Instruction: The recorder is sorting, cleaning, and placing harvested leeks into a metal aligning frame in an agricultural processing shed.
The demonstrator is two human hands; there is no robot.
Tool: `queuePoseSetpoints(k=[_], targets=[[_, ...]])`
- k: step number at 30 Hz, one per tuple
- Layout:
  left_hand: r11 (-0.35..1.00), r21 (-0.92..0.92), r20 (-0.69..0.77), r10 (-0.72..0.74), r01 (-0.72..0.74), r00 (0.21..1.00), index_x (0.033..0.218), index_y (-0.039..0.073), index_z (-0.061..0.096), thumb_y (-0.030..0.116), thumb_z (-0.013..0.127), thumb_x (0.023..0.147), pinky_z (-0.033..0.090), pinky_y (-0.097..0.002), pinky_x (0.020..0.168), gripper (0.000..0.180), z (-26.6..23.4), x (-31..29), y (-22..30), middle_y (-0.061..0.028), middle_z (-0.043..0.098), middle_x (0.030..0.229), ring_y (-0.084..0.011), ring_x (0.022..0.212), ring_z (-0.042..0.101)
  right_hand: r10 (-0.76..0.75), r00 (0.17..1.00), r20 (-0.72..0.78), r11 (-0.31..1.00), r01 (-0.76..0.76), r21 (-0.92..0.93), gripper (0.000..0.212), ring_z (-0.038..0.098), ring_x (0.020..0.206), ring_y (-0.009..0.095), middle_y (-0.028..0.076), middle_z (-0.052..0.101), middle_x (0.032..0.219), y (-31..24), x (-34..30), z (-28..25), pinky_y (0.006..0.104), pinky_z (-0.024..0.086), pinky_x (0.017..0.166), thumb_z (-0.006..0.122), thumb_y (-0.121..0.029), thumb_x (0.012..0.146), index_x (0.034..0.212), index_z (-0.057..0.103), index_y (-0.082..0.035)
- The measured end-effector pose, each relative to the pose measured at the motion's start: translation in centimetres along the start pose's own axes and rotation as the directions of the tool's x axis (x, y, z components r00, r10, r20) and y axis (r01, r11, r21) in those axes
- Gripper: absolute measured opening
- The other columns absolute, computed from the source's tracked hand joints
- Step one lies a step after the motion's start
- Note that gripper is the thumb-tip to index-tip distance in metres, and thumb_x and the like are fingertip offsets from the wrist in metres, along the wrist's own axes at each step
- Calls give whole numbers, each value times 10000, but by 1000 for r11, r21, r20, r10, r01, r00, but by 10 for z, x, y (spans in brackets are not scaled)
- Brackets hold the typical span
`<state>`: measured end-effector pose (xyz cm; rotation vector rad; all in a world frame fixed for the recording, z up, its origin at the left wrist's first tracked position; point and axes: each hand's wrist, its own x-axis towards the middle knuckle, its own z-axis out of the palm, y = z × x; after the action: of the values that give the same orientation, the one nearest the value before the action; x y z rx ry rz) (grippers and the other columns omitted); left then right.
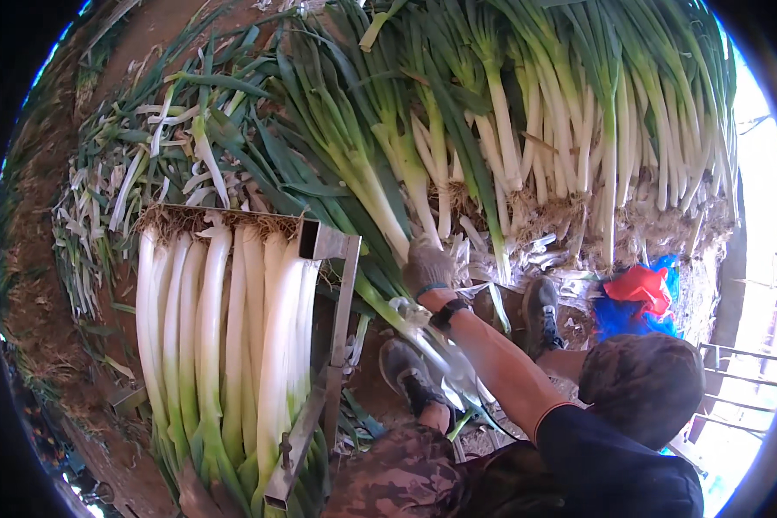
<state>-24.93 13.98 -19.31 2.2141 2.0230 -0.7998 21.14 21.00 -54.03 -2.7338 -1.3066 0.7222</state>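
My right hand [429, 266], in a grey-brown glove, reaches forward to the root end of a leek [358, 177] in the loose pile. Its fingers look closed there, though they are partly hidden. Another leek [388, 312] slants below that hand toward my lap, with its white end blurred. My left hand cannot be made out. On the left, a metal frame [341, 302] stands beside a row of clean white leeks [224, 311], roots toward the far side and green leaves toward me. A brownish patch among their leaves is too unclear to name.
Many untrimmed leeks [570, 129] lie in a row at the back right, roots toward me. Stripped leaves and peelings [147, 164] cover the ground at the far left. Red plastic [643, 289] and blue plastic [613, 318] lie beyond my right knee. My shoes [410, 375] are between the frame and pile.
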Motion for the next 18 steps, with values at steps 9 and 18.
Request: queuePoseSetpoints(k=[9,18], targets=[[952,56,-170,305,-300,937,1102,12,691,229,730,857,570,-491,717,330,65,-18,-67,-185,720,1009,-391,827,698,-226,962,-156,923,262,281,408,692,984,410,198,638,1193,-24,-8,-42,513,571,811,672,-94,781,1183,611,-71],[970,16,-146,243,-243,959,1118,25,694,258,698,903,559,-505,688,317,47,-17,-49,-188,711,983,-402,811,686,23,983,183,986,-52,160,353,723,1027,416,255,744,1058,9,86,-43,469,575,901,665,-216,832,1089,740,14]])
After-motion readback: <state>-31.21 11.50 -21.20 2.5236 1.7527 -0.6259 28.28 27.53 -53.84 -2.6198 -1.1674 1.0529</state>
